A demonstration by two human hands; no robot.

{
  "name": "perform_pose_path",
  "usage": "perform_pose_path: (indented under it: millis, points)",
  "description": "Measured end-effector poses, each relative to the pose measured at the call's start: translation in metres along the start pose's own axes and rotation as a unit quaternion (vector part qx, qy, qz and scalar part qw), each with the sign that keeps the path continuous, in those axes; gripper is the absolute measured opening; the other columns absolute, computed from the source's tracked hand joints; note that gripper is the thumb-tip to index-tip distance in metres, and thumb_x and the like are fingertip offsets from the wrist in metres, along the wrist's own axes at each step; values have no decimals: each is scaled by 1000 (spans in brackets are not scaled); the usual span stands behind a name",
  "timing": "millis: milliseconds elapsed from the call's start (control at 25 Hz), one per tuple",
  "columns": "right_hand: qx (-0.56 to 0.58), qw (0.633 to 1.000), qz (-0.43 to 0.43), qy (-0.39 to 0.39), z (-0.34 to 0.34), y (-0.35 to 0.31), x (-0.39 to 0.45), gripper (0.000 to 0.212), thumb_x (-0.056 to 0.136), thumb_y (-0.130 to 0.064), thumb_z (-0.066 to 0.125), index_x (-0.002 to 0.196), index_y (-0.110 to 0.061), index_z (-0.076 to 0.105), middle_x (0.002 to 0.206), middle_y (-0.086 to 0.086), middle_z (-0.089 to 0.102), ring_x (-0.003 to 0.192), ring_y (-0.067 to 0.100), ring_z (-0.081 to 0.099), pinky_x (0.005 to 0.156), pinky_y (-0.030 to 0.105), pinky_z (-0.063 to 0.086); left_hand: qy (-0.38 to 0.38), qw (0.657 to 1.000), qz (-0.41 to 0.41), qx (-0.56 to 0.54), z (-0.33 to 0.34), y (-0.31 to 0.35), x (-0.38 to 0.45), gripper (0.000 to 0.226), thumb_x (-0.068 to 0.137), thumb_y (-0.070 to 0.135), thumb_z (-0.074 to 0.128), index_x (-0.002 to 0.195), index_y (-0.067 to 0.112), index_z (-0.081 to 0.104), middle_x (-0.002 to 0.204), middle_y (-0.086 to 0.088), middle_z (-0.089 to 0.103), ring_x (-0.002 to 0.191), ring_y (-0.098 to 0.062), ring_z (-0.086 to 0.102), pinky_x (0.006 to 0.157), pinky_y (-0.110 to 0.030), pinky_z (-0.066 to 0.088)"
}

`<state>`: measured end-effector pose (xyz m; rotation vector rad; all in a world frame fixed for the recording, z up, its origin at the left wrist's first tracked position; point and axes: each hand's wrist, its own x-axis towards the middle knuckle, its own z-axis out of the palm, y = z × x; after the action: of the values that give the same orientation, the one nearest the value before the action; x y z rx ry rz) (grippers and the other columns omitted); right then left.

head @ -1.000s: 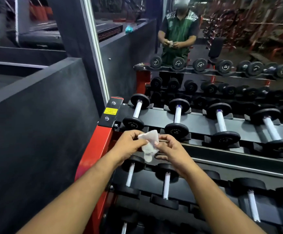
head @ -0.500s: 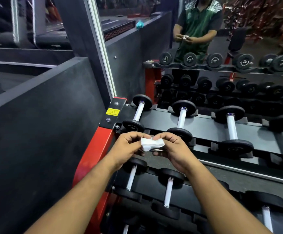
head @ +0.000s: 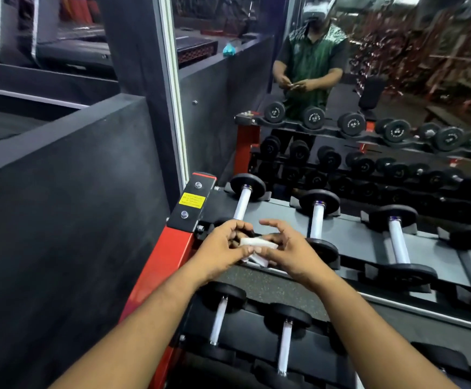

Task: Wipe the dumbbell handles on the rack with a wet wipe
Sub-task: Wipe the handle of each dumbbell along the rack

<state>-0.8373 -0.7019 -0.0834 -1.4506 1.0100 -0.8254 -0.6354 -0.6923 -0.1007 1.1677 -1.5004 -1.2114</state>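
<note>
Gym walls and a big mirror (head: 397, 80) framed the scene, with a dark grey partition (head: 60, 206) filling the left side and running up to the mirror's pale frame. Just right of the partition stood the rack (head: 155, 270), its red upright capped by a black bracket carrying a yellow sticker (head: 191, 200). In front of the rack's top shelf, the left hand (head: 223, 248) and the right hand (head: 287, 248) met around a folded white wipe (head: 258, 244); the left thumb and fingers pinched its near-left edge, while the right hand's lower fingers curled under its right end and its upper fingers were spread loosely above. The wipe hung in the air between the hands, just over the front end of the first dumbbell (head: 242, 203) on the top shelf, not touching any handle. Further right on that shelf lay a second dumbbell (head: 317, 220) and a third dumbbell (head: 397, 242), each with a pale handle between black plates. Below the hands, on the lower shelf, two more small dumbbells (head: 284, 343) sat side by side. The mirror reflected a person in a green shirt holding both hands together.
</note>
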Motion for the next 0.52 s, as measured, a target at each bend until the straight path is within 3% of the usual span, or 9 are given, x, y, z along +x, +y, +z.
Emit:
perform_pose_path:
  millis: [120,240,360,440,520]
  points:
    - [-7,999,41,-30,10,0,29,30,93,-4,67,122,-10,68,102,12,75,77,14,66,62,27,54,25,999,13,24,-18,-21,22,40,85,0,76,117,18,61,92,-6,65,76,-13,57,73,-30,54]
    - [-111,990,42,75,-2,14,71,26,94,-2,62,110,-18,74,94,5,77,75,16,66,63,24,55,107,976,43,185,-30,-50,47,41,88,28,76,126,24,60,118,3,61,103,-12,60,90,-31,49]
    - [-325,930,-28,168,-21,24,121,32,89,-8,62,108,-30,74,98,-11,75,76,11,64,71,27,52,107,934,7,340,-24,-69,71,68,94,53,61,150,20,41,156,-1,38,143,-20,33,118,-41,29]
    - [-390,899,-85,179,-19,31,153,34,88,-8,60,115,-25,73,111,-6,74,92,15,67,79,25,48,91,921,-27,377,-11,-72,86,85,94,67,48,159,18,23,168,-2,15,155,-20,11,126,-44,11]
    - [-421,888,-121,141,-14,38,180,36,90,-16,54,121,-27,69,121,-5,71,109,20,67,88,29,49,85,913,-66,395,4,-77,98,102,84,81,26,162,17,9,170,0,-1,156,-17,-3,125,-43,-3]
